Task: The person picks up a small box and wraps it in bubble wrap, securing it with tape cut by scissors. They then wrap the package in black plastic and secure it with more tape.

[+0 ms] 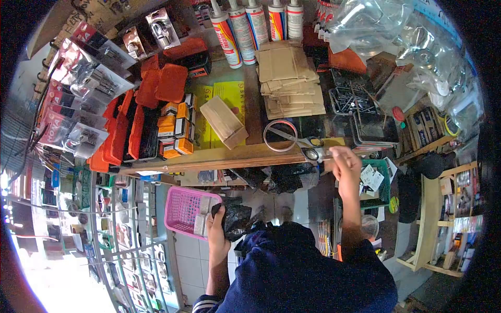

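Observation:
My left hand (217,232) grips a black plastic bag (237,219) beside a pink basket (183,214) that has small pale boxes along its right side. Up at the shelf's front edge, my right hand (344,164) is raised with bent fingers, close to the scissors (311,148). Whether its fingertips touch the scissor handles or hold anything is too unclear to tell. A roll of tape (266,136) lies around the scissor blades. To its left rests a brown cardboard box (223,121).
Flat brown packets (289,78) are stacked on the wooden shelf (209,158), with silicone tubes (255,26) behind. Orange cases (122,130) and small orange-black boxes (176,130) stand left. Right are a tray of screws (357,99) and a green basket (385,182).

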### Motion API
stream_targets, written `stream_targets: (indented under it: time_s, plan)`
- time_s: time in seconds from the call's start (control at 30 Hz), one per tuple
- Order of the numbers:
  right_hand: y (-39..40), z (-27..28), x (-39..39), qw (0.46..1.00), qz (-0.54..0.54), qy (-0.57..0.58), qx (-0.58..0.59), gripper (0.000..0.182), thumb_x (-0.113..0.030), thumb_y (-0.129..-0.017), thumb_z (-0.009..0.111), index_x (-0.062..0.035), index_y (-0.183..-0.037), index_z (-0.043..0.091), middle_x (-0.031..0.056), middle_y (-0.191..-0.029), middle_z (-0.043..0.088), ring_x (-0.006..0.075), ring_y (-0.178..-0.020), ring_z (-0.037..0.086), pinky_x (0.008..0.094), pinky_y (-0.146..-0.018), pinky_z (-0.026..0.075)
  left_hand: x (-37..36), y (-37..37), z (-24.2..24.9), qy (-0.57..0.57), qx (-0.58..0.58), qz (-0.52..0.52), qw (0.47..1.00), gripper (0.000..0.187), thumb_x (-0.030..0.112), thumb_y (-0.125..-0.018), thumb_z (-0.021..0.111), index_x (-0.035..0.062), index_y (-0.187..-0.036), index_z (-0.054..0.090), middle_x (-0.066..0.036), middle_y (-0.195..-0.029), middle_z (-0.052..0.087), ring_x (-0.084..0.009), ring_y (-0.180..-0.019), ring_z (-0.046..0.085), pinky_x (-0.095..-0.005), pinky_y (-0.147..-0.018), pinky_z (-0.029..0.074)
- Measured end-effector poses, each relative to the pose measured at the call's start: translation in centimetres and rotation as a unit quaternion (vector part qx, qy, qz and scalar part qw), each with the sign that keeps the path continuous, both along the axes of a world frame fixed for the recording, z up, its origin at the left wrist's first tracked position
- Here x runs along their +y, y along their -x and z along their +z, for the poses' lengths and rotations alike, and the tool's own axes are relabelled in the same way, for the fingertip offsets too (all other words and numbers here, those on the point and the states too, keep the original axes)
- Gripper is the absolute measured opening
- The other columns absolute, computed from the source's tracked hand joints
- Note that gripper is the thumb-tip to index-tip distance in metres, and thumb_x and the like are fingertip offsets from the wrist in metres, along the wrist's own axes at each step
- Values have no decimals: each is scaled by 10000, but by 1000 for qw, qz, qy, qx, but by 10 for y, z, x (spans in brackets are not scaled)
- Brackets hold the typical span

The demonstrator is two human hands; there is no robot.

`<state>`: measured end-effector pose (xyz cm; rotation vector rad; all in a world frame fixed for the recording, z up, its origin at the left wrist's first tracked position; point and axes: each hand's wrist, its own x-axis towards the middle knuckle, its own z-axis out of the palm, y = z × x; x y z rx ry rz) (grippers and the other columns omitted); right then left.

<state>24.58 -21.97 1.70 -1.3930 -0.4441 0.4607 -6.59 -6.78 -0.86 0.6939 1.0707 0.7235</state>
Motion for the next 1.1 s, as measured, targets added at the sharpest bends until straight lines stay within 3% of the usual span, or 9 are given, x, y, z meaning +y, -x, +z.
stream_targets:
  time_s: [0.1,0.2,0.33,0.53,0.8,0.9,0.97,1.03,1.1]
  plan:
    - [-5,9,-6,999,0,19,51,198,-187,-947,718,-3,-1018,697,-34,-739,625,8,-506,414,198,-433,267,-3,-4,5,3,1,25,1000,196,197,-977,645,26,-1070,665,-69,-988,710,-179,-862,691,-327,-749,563]
    - [-13,-22,0,997,61,41,32,217,-188,-951,714,15,-1024,692,-39,-673,606,14,-487,405,220,-438,283,-2,-3,-3,1,-2,11,1000,213,209,-971,655,27,-1081,659,-74,-1000,706,-181,-864,692,-331,-732,566]
    - [-8,-32,3,982,-26,104,-154,184,-152,-945,717,-9,-1060,729,-27,-575,581,32,-479,475,233,-461,339,0,0,-9,13,-7,-5,1000,267,238,-941,690,59,-1114,595,-94,-1029,671,-226,-899,698,-383,-750,599]
    - [1,-30,6,963,-89,120,-225,245,-143,-908,758,-38,-1129,751,14,-564,608,40,-513,546,246,-483,388,0,-5,-4,16,9,17,1000,258,231,-950,681,37,-1100,602,-83,-1000,681,-215,-862,698,-379,-737,593]
    - [21,-17,7,924,-204,82,-312,389,-125,-881,788,-4,-1233,677,-26,-605,573,11,-564,441,189,-551,366,2,-11,12,-161,16,-76,984,157,136,-1007,612,0,-1001,689,32,-904,658,-66,-810,565,-239,-711,462]
    - [45,-4,9,975,40,18,-219,210,-137,-937,707,0,-1095,686,-21,-709,634,31,-557,521,202,-518,389,8,-16,31,-216,34,-95,971,180,153,-1009,616,-8,-969,685,47,-842,614,-47,-774,508,-233,-669,421]
    - [61,3,13,939,265,72,-208,372,-191,-897,744,-13,-1205,636,37,-861,667,82,-640,579,228,-605,479,12,-15,36,-239,75,-110,962,184,157,-1006,618,-12,-974,682,46,-823,598,-47,-763,494,-232,-659,410]
    - [90,7,28,920,283,38,-267,726,-286,-795,848,-32,-1387,512,111,-1128,627,192,-1043,601,347,-894,502,12,-14,45,-263,112,-128,950,188,161,-1004,621,-17,-980,678,46,-805,582,-47,-752,479,-232,-649,399]
    - [116,3,31,888,259,21,-379,825,-367,-776,851,-10,-1413,466,211,-1316,519,319,-1183,539,444,-998,442,6,-16,59,-339,212,-113,910,198,158,-1003,608,-26,-1036,674,32,-788,567,-59,-733,468,-251,-633,399]
